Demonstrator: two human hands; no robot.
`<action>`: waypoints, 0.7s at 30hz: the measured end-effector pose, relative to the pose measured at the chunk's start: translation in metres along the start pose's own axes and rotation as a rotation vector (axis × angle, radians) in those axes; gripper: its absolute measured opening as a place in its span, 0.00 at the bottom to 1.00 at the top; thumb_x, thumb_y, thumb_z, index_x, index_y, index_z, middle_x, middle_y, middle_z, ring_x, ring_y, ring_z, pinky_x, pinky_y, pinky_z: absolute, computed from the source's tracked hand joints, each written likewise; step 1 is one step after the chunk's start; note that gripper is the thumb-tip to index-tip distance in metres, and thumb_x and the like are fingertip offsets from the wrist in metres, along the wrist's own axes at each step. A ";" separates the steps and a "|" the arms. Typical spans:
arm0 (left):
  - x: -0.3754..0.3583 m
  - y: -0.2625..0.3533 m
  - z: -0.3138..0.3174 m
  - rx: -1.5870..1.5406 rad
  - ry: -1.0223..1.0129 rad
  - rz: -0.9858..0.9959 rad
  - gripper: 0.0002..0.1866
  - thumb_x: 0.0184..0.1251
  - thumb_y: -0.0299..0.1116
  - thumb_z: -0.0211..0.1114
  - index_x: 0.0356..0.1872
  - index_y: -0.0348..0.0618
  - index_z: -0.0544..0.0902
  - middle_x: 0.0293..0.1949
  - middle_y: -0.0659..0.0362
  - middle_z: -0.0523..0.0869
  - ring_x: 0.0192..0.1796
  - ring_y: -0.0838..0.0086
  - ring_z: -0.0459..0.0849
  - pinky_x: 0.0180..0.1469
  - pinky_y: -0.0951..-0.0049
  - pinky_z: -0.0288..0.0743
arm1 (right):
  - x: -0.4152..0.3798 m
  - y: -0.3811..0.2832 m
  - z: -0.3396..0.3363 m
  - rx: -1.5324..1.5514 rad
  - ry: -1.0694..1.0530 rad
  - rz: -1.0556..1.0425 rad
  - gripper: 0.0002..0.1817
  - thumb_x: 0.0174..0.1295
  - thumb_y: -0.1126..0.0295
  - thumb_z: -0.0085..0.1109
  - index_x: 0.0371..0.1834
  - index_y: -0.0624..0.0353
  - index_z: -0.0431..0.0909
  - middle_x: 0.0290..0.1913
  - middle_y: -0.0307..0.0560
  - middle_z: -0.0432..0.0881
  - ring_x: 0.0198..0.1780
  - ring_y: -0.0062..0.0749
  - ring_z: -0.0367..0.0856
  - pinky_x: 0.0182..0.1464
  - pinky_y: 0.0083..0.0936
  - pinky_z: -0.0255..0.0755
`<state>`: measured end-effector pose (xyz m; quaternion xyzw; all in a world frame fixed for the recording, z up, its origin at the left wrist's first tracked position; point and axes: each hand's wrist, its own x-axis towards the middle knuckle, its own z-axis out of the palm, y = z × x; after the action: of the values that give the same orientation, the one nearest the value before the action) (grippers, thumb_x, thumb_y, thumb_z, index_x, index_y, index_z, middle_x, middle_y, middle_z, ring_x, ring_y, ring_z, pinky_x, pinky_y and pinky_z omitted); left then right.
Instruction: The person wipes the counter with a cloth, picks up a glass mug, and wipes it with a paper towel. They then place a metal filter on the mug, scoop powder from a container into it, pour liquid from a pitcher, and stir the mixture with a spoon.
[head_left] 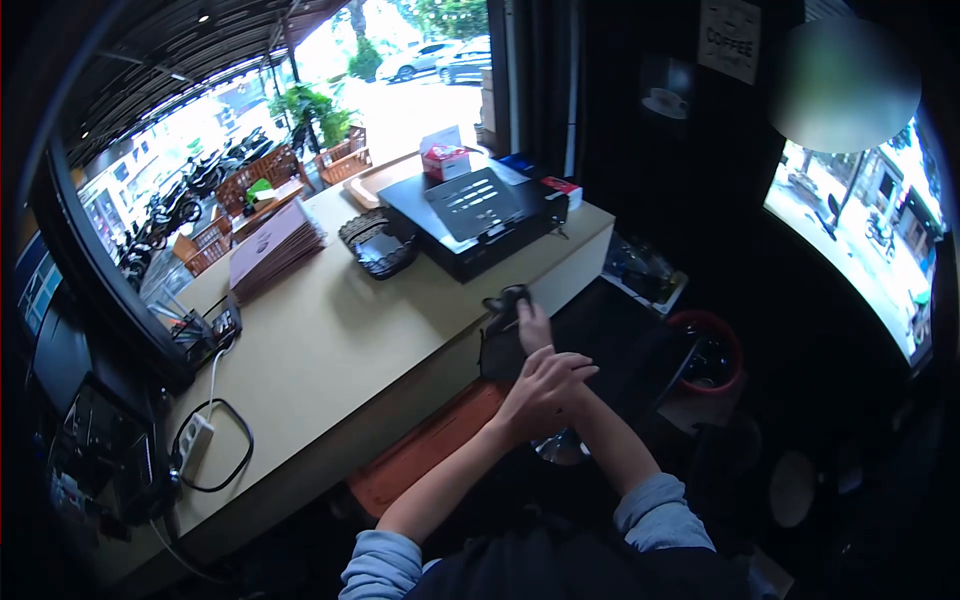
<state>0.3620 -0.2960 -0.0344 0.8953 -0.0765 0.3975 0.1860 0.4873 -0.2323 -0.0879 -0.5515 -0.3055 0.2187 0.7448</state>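
Observation:
My right hand (532, 322) reaches to the counter's near edge, its fingers closed on a small black object (512, 298) whose exact kind is too dark to make out. Across my right wrist lies my left hand (545, 385), its fingers stretched out and slightly apart, holding no object. Beyond them on the counter (330, 350) stands a black box-like case (475, 215), with a dark woven basket (378, 243) to its left.
A stack of folders (275, 248), a pen holder (190, 330) and a white power strip (195, 445) with cables are on the counter's left part. An orange-brown surface (425, 450) lies below its edge. A red-rimmed round container (738, 355) stands right.

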 end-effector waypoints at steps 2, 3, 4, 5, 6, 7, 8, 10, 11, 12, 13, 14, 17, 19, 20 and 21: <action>0.014 -0.017 0.040 0.092 -0.276 -0.049 0.15 0.59 0.43 0.60 0.42 0.46 0.83 0.45 0.56 0.84 0.56 0.62 0.78 0.67 0.53 0.60 | -0.008 -0.005 -0.016 -0.487 -0.190 -0.191 0.18 0.71 0.60 0.47 0.50 0.63 0.77 0.41 0.46 0.84 0.38 0.42 0.85 0.43 0.34 0.77; 0.020 -0.024 0.044 0.063 -0.299 -0.024 0.15 0.60 0.45 0.59 0.39 0.46 0.84 0.43 0.57 0.85 0.55 0.62 0.79 0.67 0.53 0.60 | -0.012 -0.016 -0.029 -0.668 -0.199 -0.162 0.17 0.69 0.60 0.49 0.51 0.61 0.77 0.44 0.48 0.83 0.42 0.45 0.83 0.47 0.36 0.75; 0.023 -0.032 0.043 0.037 -0.320 -0.001 0.16 0.60 0.46 0.58 0.36 0.46 0.85 0.40 0.57 0.86 0.54 0.62 0.80 0.67 0.53 0.59 | -0.016 -0.028 -0.041 -0.847 -0.209 -0.128 0.16 0.68 0.61 0.51 0.51 0.59 0.77 0.47 0.50 0.83 0.47 0.47 0.82 0.51 0.38 0.74; 0.021 -0.040 0.050 0.112 -0.226 0.004 0.17 0.61 0.45 0.57 0.40 0.46 0.86 0.46 0.59 0.85 0.58 0.65 0.78 0.70 0.52 0.56 | -0.008 0.051 -0.066 -0.391 -0.119 -0.384 0.15 0.65 0.61 0.53 0.50 0.57 0.77 0.48 0.51 0.81 0.51 0.50 0.78 0.54 0.42 0.70; 0.020 -0.045 0.053 0.116 -0.201 0.002 0.19 0.64 0.47 0.56 0.45 0.45 0.84 0.54 0.57 0.81 0.64 0.64 0.73 0.72 0.51 0.50 | -0.010 0.035 -0.084 -0.397 -0.108 -0.387 0.15 0.65 0.61 0.53 0.50 0.57 0.77 0.48 0.51 0.81 0.51 0.50 0.78 0.54 0.42 0.70; 0.017 -0.049 0.055 0.206 -0.150 -0.037 0.19 0.66 0.46 0.54 0.47 0.45 0.83 0.58 0.56 0.78 0.66 0.63 0.69 0.72 0.50 0.48 | -0.019 -0.002 -0.101 -0.908 -0.292 -0.523 0.15 0.63 0.62 0.55 0.48 0.57 0.78 0.47 0.50 0.80 0.52 0.48 0.76 0.55 0.43 0.69; 0.012 -0.055 0.058 0.295 -0.101 -0.076 0.20 0.67 0.46 0.53 0.50 0.44 0.82 0.63 0.54 0.74 0.68 0.62 0.66 0.72 0.49 0.47 | -0.028 -0.027 -0.114 -1.421 -0.481 -0.636 0.14 0.62 0.62 0.56 0.45 0.58 0.79 0.46 0.49 0.79 0.53 0.47 0.74 0.55 0.44 0.67; 0.002 -0.076 0.067 0.329 -0.075 -0.403 0.20 0.70 0.44 0.51 0.53 0.43 0.80 0.66 0.52 0.69 0.70 0.57 0.63 0.71 0.47 0.48 | -0.036 -0.045 -0.129 -1.315 -0.313 -0.605 0.13 0.61 0.64 0.57 0.44 0.58 0.80 0.42 0.49 0.79 0.49 0.46 0.76 0.51 0.41 0.69; -0.008 -0.087 0.067 0.275 -0.097 -0.499 0.17 0.70 0.39 0.52 0.52 0.42 0.80 0.65 0.50 0.70 0.70 0.55 0.64 0.71 0.49 0.52 | -0.037 -0.050 -0.138 -1.203 -0.162 -0.584 0.11 0.60 0.65 0.59 0.42 0.59 0.81 0.38 0.49 0.78 0.44 0.45 0.78 0.47 0.39 0.71; -0.026 -0.111 0.073 0.104 -0.043 -0.470 0.16 0.68 0.37 0.57 0.53 0.44 0.80 0.61 0.50 0.75 0.65 0.54 0.69 0.69 0.51 0.57 | -0.035 -0.051 -0.149 -1.209 -0.156 -0.583 0.11 0.60 0.65 0.59 0.42 0.59 0.81 0.38 0.49 0.78 0.44 0.45 0.78 0.47 0.39 0.71; -0.028 -0.111 0.073 -0.079 -0.019 -0.580 0.15 0.66 0.36 0.60 0.51 0.42 0.80 0.58 0.49 0.76 0.63 0.56 0.72 0.65 0.56 0.63 | -0.031 -0.052 -0.161 -1.048 -0.154 -0.477 0.10 0.60 0.67 0.60 0.41 0.59 0.81 0.37 0.49 0.79 0.41 0.42 0.78 0.43 0.35 0.71; -0.029 -0.111 0.074 -0.261 0.003 -0.687 0.15 0.64 0.35 0.63 0.49 0.39 0.80 0.56 0.48 0.78 0.61 0.57 0.75 0.62 0.61 0.69 | -0.027 -0.051 -0.169 -0.883 -0.153 -0.372 0.09 0.59 0.69 0.61 0.40 0.60 0.82 0.36 0.49 0.80 0.38 0.39 0.79 0.40 0.31 0.72; -0.007 -0.092 0.094 -0.314 0.363 -0.525 0.12 0.65 0.31 0.65 0.45 0.33 0.80 0.47 0.50 0.82 0.52 0.69 0.81 0.51 0.72 0.75 | -0.029 -0.060 -0.176 -0.558 -0.199 -0.241 0.08 0.63 0.70 0.59 0.40 0.62 0.81 0.33 0.45 0.82 0.33 0.26 0.78 0.36 0.23 0.71; 0.000 -0.093 0.091 -0.548 0.241 -0.588 0.14 0.64 0.33 0.66 0.44 0.31 0.80 0.42 0.53 0.83 0.46 0.74 0.81 0.46 0.75 0.75 | -0.027 -0.062 -0.181 -0.370 -0.249 -0.169 0.08 0.64 0.70 0.59 0.41 0.63 0.81 0.33 0.44 0.83 0.32 0.22 0.77 0.37 0.22 0.70; 0.003 -0.094 0.088 -0.778 0.112 -0.646 0.16 0.63 0.35 0.68 0.43 0.30 0.80 0.38 0.57 0.84 0.40 0.79 0.82 0.41 0.78 0.75 | -0.026 -0.062 -0.184 -0.329 -0.239 -0.124 0.08 0.64 0.71 0.58 0.40 0.65 0.81 0.36 0.46 0.84 0.36 0.25 0.79 0.40 0.22 0.72; 0.010 -0.090 0.075 -0.667 0.082 -0.692 0.15 0.64 0.34 0.67 0.44 0.31 0.81 0.31 0.62 0.83 0.33 0.85 0.78 0.37 0.81 0.73 | -0.025 -0.062 -0.185 -0.285 -0.229 -0.079 0.08 0.64 0.72 0.58 0.40 0.67 0.81 0.40 0.48 0.84 0.39 0.28 0.81 0.43 0.22 0.73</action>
<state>0.4456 -0.2427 -0.0972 0.7431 0.1100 0.3010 0.5874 0.5978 -0.3948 -0.0717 -0.6104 -0.4376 0.2050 0.6276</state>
